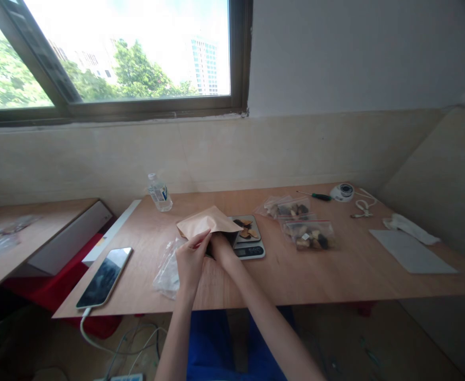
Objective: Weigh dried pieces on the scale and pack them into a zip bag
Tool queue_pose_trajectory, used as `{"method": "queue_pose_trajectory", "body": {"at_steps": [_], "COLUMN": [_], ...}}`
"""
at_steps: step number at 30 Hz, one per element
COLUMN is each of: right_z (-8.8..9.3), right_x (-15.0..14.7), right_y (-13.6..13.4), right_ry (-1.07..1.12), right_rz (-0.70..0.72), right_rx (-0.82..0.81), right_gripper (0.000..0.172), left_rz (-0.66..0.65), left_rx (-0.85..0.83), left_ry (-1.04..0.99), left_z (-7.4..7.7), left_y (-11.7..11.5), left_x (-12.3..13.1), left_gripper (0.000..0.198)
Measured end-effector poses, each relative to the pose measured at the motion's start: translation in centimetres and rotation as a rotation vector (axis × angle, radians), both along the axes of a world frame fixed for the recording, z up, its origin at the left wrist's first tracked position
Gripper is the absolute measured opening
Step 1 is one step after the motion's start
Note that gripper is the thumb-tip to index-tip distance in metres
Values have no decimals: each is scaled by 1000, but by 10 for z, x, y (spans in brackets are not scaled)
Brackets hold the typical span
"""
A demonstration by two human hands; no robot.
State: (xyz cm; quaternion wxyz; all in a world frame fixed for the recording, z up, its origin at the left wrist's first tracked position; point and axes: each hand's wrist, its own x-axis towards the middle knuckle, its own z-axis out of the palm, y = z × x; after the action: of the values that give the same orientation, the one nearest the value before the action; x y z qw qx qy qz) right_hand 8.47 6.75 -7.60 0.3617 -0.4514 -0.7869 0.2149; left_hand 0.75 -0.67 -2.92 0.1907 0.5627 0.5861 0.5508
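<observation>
A brown kraft paper bag point(208, 218) lies tilted above the table, its mouth facing me. My left hand point(191, 256) pinches the upper edge of the mouth between thumb and fingers. Into the opening reaches my right hand point(221, 250), its fingers hidden inside, so what they hold does not show. Right behind the bag is a kitchen scale point(258, 250), partly covered by it. Several dark and tan dried slices point(246, 228) rest on the scale's plate. Beside my left wrist lies a crumpled clear plastic bag point(167, 275).
Zip bags point(311, 236) of stones or similar lumps lie right of the scale. Further right are a screwdriver point(320, 196), a white dome camera point(342, 192) and a grey sheet point(412, 251). A water bottle point(160, 193) and a charging phone point(104, 279) stand and lie left.
</observation>
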Motion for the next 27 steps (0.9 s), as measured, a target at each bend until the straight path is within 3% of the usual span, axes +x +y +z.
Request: {"method": "queue_pose_trajectory", "body": {"at_steps": [6, 14, 17, 22, 27], "right_z": [16, 24, 25, 15, -13], "right_x": [39, 60, 69, 92, 105], "right_y": [-34, -49, -61, -65, -41], "right_ry": [153, 202, 326, 399, 118], "right_rz": [91, -8, -111, -337, -292], "right_rx": [-12, 90, 134, 208, 247], "right_gripper": [35, 22, 14, 20, 25], "left_rz": [-19, -15, -4, 49, 69], "left_rx": [-9, -24, -38, -9, -2], "left_ry": [16, -8, -35, -8, -1], "left_z": [-1, 3, 9, 17, 16], "left_y": [5, 11, 11, 12, 12], "left_x": [2, 4, 0, -12, -20], "left_gripper": [23, 26, 27, 26, 26]}}
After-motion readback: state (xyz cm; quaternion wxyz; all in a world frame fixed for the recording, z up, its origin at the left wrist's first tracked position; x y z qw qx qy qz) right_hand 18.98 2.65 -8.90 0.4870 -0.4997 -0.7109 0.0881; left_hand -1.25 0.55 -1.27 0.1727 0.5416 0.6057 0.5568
